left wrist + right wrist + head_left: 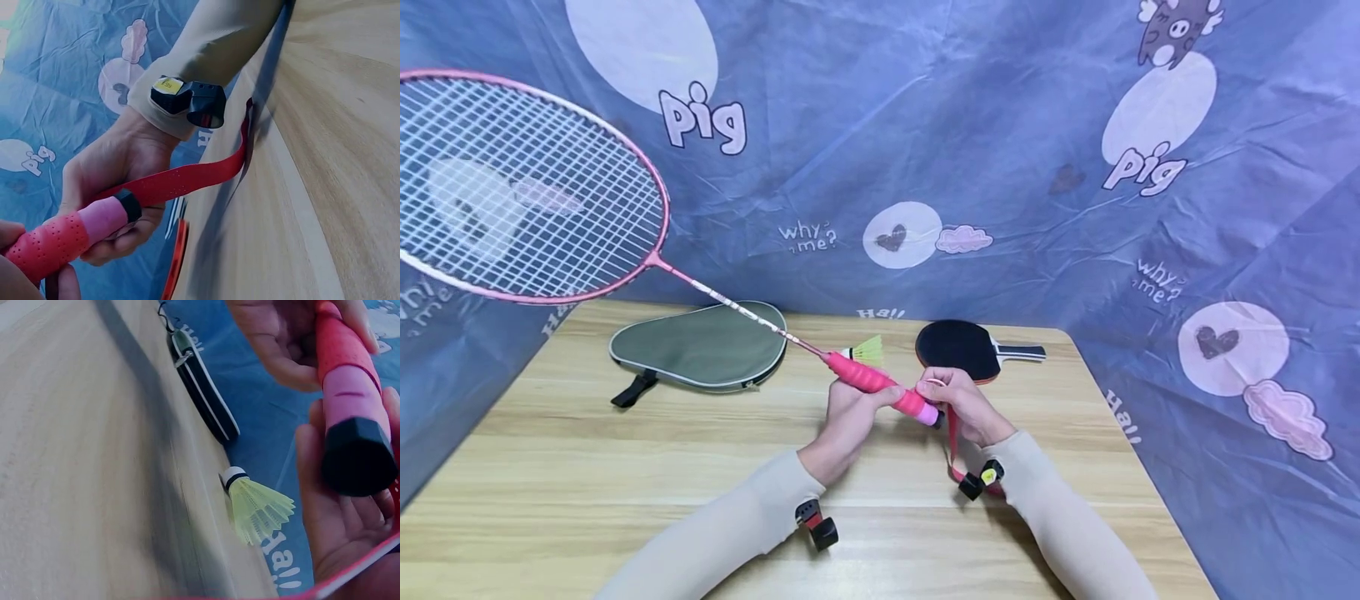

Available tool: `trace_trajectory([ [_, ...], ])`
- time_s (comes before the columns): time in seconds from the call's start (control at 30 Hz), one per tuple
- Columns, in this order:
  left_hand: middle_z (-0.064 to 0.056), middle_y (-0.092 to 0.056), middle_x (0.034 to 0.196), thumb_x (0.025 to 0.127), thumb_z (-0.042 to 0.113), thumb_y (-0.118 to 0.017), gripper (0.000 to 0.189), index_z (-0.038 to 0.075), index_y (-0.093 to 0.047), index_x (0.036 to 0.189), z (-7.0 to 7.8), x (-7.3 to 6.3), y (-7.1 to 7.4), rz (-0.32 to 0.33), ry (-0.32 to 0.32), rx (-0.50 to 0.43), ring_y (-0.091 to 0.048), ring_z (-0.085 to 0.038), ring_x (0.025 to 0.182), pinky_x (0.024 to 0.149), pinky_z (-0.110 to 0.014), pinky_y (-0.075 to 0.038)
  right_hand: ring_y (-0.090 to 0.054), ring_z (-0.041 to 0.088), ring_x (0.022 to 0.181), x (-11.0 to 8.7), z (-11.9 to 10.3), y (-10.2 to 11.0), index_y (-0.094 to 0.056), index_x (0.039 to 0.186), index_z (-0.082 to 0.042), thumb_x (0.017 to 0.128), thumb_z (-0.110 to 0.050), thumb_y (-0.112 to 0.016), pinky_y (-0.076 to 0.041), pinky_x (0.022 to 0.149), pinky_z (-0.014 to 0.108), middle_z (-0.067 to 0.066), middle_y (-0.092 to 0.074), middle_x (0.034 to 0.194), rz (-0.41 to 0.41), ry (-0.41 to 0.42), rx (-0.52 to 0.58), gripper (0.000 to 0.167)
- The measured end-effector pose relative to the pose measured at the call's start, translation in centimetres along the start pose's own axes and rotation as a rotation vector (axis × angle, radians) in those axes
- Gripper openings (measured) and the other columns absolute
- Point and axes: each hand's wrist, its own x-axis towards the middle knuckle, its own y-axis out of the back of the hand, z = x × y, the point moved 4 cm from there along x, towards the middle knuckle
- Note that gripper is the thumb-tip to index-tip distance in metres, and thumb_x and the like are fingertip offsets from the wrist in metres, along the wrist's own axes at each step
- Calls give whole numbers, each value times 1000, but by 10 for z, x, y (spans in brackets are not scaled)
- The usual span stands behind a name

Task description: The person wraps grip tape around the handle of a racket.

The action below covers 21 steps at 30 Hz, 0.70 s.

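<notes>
A badminton racket [730, 302] with a pink frame slants up to the left above the table. Its handle is wrapped in perforated red grip tape [50, 247], except for a pink stretch [103, 220] beside the black butt cap [359, 459]. My left hand [850, 421] grips the wrapped handle, thumb along the top. At the butt end, my right hand [967, 406] pinches the tape against the handle. From that hand a loose red tape strip [194, 179] hangs down to the table. The right fingertips are partly hidden behind the handle.
On the wooden table [625, 500], a grey-green racket case [700, 350] lies at back left. A yellow shuttlecock [259, 509] sits behind the handle. Farther right is a black table tennis bat [957, 348]. Printed blue cloth [1000, 150] hangs behind and at the sides.
</notes>
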Motion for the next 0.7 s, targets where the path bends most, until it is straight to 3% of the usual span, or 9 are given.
trace_trajectory([
  [0.2,1,-74,92,70,-3,-79,33,3,-69,101,1,1,-2,-48,12,-139,-67,-14,89,84,-29,-52,-64,3,62,0,8,3,-64,82,-15,102,-8,-48,-58,62,23,-9,-68,71,-106,-103,126,27],
  [0.27,2,-74,92,69,-5,-79,35,2,-68,101,2,1,-2,-68,21,-166,-67,-14,89,84,-29,-52,-71,8,66,-1,10,3,-62,86,-13,104,-7,-45,-63,66,31,-5,-72,76,-152,-132,173,25],
  [0.37,2,-74,91,67,-7,-78,36,2,-69,100,3,1,-2,-92,24,-190,-68,-14,90,87,-31,-50,-77,16,71,-2,10,1,-57,92,-13,106,-10,-46,-64,68,33,1,-76,80,-218,-156,214,18],
  [0.57,-3,-76,97,66,-14,-75,45,-5,-69,110,8,2,-3,-118,-9,-208,-71,-16,94,89,-29,-53,-74,12,70,-3,5,-4,-52,92,-14,107,-11,-47,-63,72,27,-3,-71,81,-285,-107,303,15],
  [0.7,-7,-75,112,75,-6,-77,46,2,-68,120,9,-1,-5,-96,-42,-123,-69,-21,110,92,-25,-53,-70,9,77,-3,2,-6,-53,89,-15,107,-9,-43,-62,78,27,-5,-69,84,-277,-46,356,22],
])
